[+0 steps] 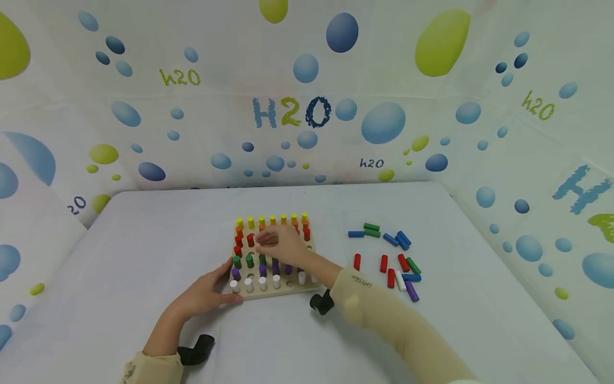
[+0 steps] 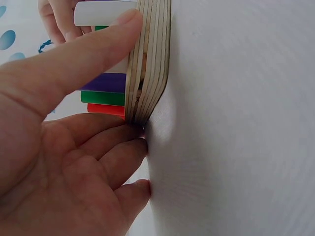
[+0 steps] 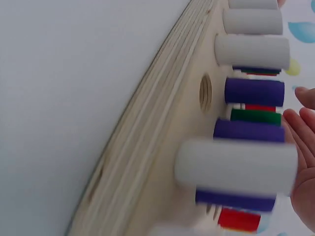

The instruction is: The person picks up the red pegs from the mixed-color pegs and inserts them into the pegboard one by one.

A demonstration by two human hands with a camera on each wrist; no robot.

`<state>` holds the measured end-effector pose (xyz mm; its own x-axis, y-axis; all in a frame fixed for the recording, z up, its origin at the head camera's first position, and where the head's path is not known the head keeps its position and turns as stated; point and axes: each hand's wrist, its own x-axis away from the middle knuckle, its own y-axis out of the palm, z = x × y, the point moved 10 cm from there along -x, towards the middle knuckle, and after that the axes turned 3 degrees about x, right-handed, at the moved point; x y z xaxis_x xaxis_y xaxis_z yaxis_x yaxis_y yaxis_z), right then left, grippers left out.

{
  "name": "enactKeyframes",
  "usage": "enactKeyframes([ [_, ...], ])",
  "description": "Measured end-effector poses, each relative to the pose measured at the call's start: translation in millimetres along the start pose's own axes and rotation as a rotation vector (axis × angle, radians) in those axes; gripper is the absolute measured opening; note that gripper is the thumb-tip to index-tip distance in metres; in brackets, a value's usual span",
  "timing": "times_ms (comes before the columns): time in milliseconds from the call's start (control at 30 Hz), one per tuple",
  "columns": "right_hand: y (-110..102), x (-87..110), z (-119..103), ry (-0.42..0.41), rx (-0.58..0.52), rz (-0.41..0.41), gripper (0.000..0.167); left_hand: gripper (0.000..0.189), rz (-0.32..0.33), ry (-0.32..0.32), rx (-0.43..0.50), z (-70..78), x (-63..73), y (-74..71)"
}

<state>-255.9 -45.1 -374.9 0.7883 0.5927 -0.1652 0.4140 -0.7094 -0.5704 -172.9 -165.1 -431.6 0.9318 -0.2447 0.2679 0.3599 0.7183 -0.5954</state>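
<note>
Pegboard (image 1: 283,292), lying flat near the middle of the table (image 1: 158,240). Clock read from the person's side, 12 o'clock farthest off. Its rows run from 9 to 3 o'clock, the 3 o'clock end slightly farther away. Which board axis is longer I cannot tell from here. Its seated pegs stand upright.

Left hand (image 1: 203,294): grip apart at the 7 o'clock corner, thumb touching the near edge, fingers along the 9 o'clock edge. Right hand (image 1: 283,244): above the board's middle, thumb and fingers apart. It hides the centre of the orange and red rows; its sleeve (image 1: 384,312) reaches in from 4 o'clock.

Loose pegs (image 1: 384,263) lie at 3 o'clock in two groups, blue and green farther off, mostly red nearer. A purple peg (image 1: 411,290) there points from 11 to 5.

Board contents, from 12 down to 6: yellow pegs (image 1: 273,219), a full row; orange pegs (image 1: 239,231); red pegs (image 1: 238,241); green pegs (image 1: 249,261); purple pegs (image 1: 263,271); white pegs (image 1: 263,284). A bare hole (image 3: 205,93) shows between white pegs.
</note>
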Motion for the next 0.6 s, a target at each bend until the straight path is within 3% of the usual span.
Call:
enactKeyframes([
  [300, -26, 6.8, 9, -0.057, 0.021, -0.030, 0.023, 0.101, 0.026, -0.011, 0.009, 2.7, -12.1, 2.3],
  [600, -39, 19.5, 16, -0.032, 0.056, -0.044, 0.023, 0.100, 0.030, -0.009, 0.004, 3.8, -9.6, 1.0],
])
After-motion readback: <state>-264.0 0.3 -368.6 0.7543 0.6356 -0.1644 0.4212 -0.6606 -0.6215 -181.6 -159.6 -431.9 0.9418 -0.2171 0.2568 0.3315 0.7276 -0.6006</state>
